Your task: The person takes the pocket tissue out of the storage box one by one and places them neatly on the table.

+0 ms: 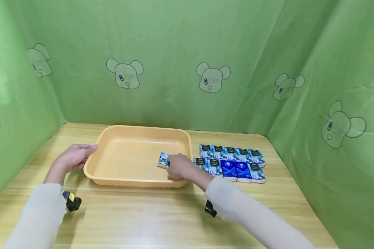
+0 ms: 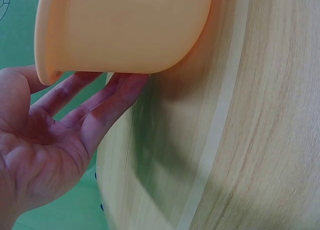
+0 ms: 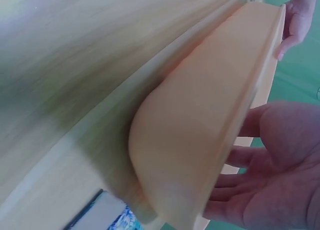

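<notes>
A shallow orange plastic tray (image 1: 137,183) lies on the table. My left hand (image 1: 76,155) holds its left side, with the thumb at the rim and the fingers (image 2: 112,103) against the outer wall. Inside the tray, near its right end, my right hand (image 1: 180,167) pinches a small blue floral tissue pack (image 1: 163,159). That hand covers part of the pack. From the right wrist view, the fingers reach over the tray rim (image 3: 245,110), and the wall hides their tips and the pack.
Right of the tray, floral tissue packs (image 1: 230,152) lie in two tight rows. Two plain dark blue packs (image 1: 236,169) are in the front row. Green curtains (image 1: 174,103) with bear-head prints enclose the back and sides of the wooden table (image 1: 137,218).
</notes>
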Demonstrator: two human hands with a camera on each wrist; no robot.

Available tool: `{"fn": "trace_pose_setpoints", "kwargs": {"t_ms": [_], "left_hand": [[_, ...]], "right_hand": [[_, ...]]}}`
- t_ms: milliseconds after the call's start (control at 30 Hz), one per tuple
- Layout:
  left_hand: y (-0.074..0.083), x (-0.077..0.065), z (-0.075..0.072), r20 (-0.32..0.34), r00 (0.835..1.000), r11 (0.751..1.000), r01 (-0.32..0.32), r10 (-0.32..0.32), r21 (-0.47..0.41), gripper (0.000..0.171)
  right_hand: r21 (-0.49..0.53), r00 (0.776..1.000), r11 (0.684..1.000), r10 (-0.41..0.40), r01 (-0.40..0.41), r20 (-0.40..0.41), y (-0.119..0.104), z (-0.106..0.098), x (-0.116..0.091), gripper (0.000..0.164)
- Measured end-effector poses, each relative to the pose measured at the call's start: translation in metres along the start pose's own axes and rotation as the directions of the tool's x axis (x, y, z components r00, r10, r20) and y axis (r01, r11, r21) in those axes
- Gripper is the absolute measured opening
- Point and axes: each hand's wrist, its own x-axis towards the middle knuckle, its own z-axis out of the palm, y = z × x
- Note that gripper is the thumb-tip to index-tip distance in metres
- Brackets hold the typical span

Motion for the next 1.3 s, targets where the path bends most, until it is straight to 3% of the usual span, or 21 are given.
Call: {"fn": "trace_pose_setpoints", "kwargs": {"t_ms": [133, 267, 567, 900, 1067, 1300], "left_hand": [[-0.001, 0.0, 0.0, -0.004, 1.0, 1.0, 0.001, -0.001, 0.007, 0.073], [0.0, -0.001, 0.0, -0.009, 1.0, 1.0, 0.0, 0.0, 0.009, 0.073], [-0.001, -0.001, 0.001, -0.01, 1.0, 1.0, -0.001, 0.002, 0.009, 0.073], [-0.002, 0.002, 0.001, -0.016, 1.0, 1.0, 0.003, -0.003, 0.005, 0.073], [-0.002, 0.001, 0.001, -0.016, 1.0, 1.0, 0.002, -0.002, 0.016, 0.073], [0.0, 0.001, 0.001, -0.017, 1.0, 1.0, 0.004, -0.004, 0.014, 0.073]], "right_hand": [[0.001, 0.992, 0.999, -0.042, 0.042, -0.122, 0.004, 0.006, 0.005, 0.008], [-0.018, 0.977, 0.998, -0.062, 0.06, -0.204, 0.005, 0.013, 0.01, 0.013], [0.089, 0.984, 0.994, -0.045, 0.061, -0.17, 0.01, 0.018, 0.016, 0.038], [0.073, 0.983, 0.996, -0.036, 0.05, -0.18, 0.014, 0.024, 0.017, 0.058], [0.095, 0.98, 0.993, -0.048, 0.067, -0.191, 0.015, 0.026, 0.018, 0.052], [0.164, 0.984, 0.986, -0.005, 0.035, -0.179, 0.016, 0.021, 0.018, 0.038]]}}
